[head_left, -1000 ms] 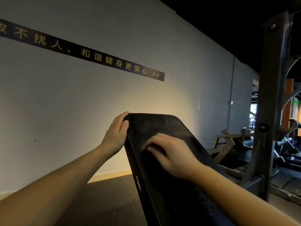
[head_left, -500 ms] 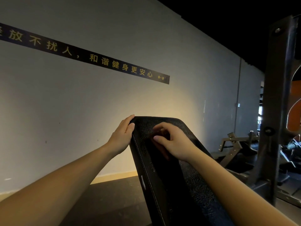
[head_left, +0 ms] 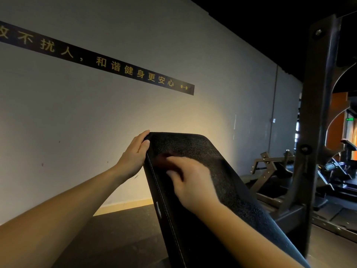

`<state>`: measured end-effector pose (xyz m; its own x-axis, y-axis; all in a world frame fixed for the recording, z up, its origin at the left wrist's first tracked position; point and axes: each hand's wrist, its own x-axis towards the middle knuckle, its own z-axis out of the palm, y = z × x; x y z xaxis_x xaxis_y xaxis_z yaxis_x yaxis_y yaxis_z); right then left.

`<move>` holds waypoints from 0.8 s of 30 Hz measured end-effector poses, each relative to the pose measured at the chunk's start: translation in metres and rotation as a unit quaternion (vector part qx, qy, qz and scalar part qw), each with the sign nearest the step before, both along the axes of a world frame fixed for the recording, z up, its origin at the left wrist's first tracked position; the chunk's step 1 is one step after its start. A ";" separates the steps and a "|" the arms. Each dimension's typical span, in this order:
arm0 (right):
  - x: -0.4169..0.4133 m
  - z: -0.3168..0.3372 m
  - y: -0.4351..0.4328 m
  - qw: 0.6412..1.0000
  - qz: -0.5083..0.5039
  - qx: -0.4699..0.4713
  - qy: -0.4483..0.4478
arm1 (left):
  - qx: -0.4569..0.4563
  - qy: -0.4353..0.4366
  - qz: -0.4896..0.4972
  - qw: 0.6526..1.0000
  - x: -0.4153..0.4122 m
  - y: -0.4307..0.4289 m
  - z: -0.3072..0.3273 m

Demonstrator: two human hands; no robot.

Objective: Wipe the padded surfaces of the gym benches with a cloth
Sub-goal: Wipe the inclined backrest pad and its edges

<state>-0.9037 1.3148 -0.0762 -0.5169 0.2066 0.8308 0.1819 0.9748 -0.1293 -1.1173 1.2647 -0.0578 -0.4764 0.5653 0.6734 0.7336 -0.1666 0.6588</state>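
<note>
The left hand [head_left: 135,153] grips the pad [head_left: 202,151] at 11 o'clock, fingers curled round its corner; the right hand [head_left: 193,182] pinches the cloth [head_left: 164,156]. Press flat and overlap strokes towards 5 o'clock.

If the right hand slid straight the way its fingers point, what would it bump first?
Probably the left hand, which grips the upper left edge of the bench pad. The right hand points up and left across the pad, its cloth leading; blur makes this uncertain.
</note>
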 end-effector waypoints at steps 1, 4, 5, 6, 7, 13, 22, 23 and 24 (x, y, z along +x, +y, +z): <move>0.001 -0.004 -0.004 0.999 0.027 0.031 -0.017 | 0.001 0.000 0.001 1.000 0.000 0.000 0.000; 0.010 -0.006 0.017 0.994 0.032 0.091 -0.059 | -0.006 -0.003 -0.005 1.000 -0.002 -0.002 0.001; 0.013 -0.003 0.034 0.995 0.001 0.082 -0.059 | -0.012 -0.004 -0.008 1.000 -0.002 -0.003 0.002; 0.016 0.002 0.057 0.996 -0.046 0.050 -0.051 | -0.016 -0.005 -0.010 1.000 -0.001 -0.003 0.002; 0.020 0.009 0.080 0.993 -0.110 -0.005 -0.042 | -0.018 -0.005 -0.012 1.000 0.000 -0.003 0.002; -0.017 0.026 0.075 0.973 -0.181 -0.140 0.021 | -0.004 -0.013 -0.018 1.000 0.002 -0.001 0.002; -0.029 0.051 0.100 0.983 -0.149 -0.105 -0.005 | -0.012 -0.026 -0.041 0.999 0.004 -0.005 0.002; -0.028 0.058 0.116 0.967 -0.190 -0.166 0.016 | -0.010 -0.029 -0.044 0.999 0.006 -0.005 0.002; -0.032 0.065 0.122 0.954 -0.211 -0.208 0.036 | -0.007 -0.029 -0.046 0.999 0.006 -0.005 0.001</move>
<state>-0.9362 1.4369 -0.0114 -0.2593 0.7035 0.6617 0.5234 0.6781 -0.5159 -1.1108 1.2596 -0.0564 -0.4607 0.6174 0.6376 0.6761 -0.2213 0.7028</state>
